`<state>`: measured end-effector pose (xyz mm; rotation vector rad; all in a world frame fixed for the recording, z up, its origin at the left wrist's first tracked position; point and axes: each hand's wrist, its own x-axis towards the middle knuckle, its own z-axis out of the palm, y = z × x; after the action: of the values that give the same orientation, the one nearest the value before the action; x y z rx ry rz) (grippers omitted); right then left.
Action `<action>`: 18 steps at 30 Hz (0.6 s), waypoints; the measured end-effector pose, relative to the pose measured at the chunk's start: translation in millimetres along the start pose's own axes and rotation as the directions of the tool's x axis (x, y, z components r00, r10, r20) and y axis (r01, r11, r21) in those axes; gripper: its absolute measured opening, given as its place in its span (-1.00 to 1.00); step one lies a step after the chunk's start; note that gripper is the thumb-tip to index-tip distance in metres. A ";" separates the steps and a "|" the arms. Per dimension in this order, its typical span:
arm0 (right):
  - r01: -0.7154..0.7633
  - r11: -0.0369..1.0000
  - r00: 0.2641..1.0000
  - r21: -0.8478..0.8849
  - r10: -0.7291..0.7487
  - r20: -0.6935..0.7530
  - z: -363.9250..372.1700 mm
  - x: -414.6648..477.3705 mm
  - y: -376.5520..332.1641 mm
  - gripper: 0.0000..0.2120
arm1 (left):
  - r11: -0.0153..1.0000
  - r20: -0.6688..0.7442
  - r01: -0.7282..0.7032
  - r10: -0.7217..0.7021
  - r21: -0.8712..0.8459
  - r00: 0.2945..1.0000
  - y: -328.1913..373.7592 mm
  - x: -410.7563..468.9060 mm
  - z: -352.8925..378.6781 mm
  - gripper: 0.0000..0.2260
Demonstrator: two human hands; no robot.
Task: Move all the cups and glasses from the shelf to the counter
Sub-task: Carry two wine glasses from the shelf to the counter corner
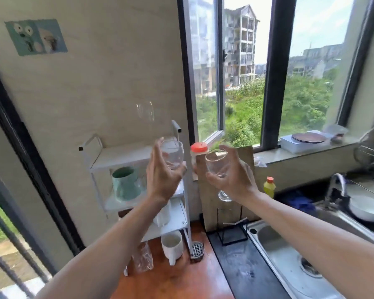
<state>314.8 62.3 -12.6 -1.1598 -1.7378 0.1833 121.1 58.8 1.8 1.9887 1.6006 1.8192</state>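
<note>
My left hand grips the bowl of a clear wine glass in front of the white shelf rack. My right hand holds a second clear wine glass by its bowl; its foot hangs below my wrist, over the counter's back edge. A third, faint wine glass stands on the rack's top tier. A mint-green cup sits on the middle tier. A white mug and a clear faceted glass stand on the wooden counter below the rack.
A jar with an orange lid stands by the window frame, a wooden board behind my right hand. A yellow bottle stands beside the steel sink; a white bowl lies by the tap. A round drain strainer rests near the mug.
</note>
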 end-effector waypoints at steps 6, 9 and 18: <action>-0.226 0.957 0.974 -0.183 0.219 -0.059 -82.8 -72.5 84.0 -0.31 | 0.991 0.252 -0.049 0.080 -0.126 0.964 43.9 -61.7 105.2 -0.33; -0.344 0.905 0.938 -0.252 0.322 -0.126 -131.1 -106.2 125.4 -0.32 | 0.974 0.384 -0.007 0.097 -0.228 0.918 72.6 -87.6 167.1 -0.31; -0.661 0.585 0.750 -0.470 0.516 -0.413 -271.3 -214.7 214.0 -0.37 | 0.876 0.685 0.025 0.358 -0.481 0.634 178.6 -173.3 342.4 -0.35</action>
<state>669.3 -88.8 -143.1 -2.1395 -1.1380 -0.1177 523.2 61.8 -130.4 2.2346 0.6648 0.9534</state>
